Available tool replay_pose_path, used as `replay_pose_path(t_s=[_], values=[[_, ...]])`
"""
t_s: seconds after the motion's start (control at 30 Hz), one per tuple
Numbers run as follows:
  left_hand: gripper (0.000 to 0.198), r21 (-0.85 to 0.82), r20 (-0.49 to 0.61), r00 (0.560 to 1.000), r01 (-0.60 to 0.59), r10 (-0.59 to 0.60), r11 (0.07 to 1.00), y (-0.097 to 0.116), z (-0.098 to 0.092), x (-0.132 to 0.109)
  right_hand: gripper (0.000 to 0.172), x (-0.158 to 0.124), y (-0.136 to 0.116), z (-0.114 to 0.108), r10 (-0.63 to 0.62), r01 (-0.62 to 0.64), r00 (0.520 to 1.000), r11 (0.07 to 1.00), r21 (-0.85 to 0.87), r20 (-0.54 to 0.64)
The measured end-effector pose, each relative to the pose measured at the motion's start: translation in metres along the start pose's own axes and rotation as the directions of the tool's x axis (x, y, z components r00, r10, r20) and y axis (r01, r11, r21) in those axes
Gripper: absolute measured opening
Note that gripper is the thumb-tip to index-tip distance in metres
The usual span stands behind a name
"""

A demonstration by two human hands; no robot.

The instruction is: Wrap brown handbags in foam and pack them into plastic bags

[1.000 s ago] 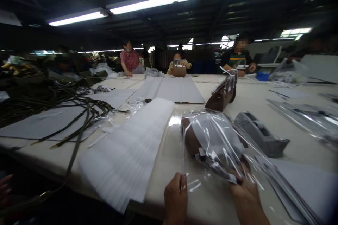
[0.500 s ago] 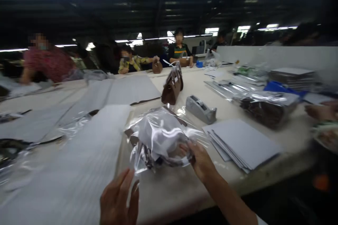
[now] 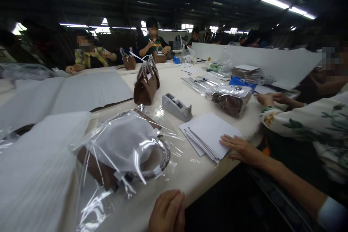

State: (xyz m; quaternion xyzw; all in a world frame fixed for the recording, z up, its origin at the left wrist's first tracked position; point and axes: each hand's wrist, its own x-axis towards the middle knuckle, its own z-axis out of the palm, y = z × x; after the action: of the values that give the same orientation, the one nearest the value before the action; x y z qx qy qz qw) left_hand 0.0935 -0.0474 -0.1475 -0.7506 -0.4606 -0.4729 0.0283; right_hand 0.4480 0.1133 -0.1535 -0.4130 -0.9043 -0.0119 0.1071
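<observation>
My right hand lies with fingers stretched over the near right corner of a stack of white sheets. At the bottom, near the table's front edge, my left hand is curled with its fingers together, and nothing shows in it. Ahead and to its left lies a brown handbag in a clear plastic bag, a white sheet covering part of it and its wrapped handle toward me. Neither hand touches it. A grey tape dispenser stands just beyond the stack.
An upright brown handbag stands behind the wrapped one. White foam sheets spread over the left side. Another plastic-wrapped brown bag lies to the right. A co-worker's hands are beside it; several people sit across the table.
My right hand has let go of the wrapped handbag and moved right onto the white sheets. My left hand has drawn its fingers together. The view has turned to the right.
</observation>
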Motion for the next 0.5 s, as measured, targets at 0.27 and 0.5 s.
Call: replay_pose_path(t_s=[0.27, 0.5], values=[[0.019, -0.226, 0.379, 0.907, 0.285, -0.185, 0.932, 0.009, 0.041, 0.047, 0.04, 0.015, 0.002, -0.01, -0.084, 0.093, 0.993, 0.989, 0.112, -0.085], [0.019, -0.251, 0.445, 0.862, 0.381, -0.244, 0.89, 0.016, 0.08, 0.074, 0.03, 0.018, 0.003, -0.02, -0.042, 0.052, 0.998, 0.952, 0.303, -0.04]])
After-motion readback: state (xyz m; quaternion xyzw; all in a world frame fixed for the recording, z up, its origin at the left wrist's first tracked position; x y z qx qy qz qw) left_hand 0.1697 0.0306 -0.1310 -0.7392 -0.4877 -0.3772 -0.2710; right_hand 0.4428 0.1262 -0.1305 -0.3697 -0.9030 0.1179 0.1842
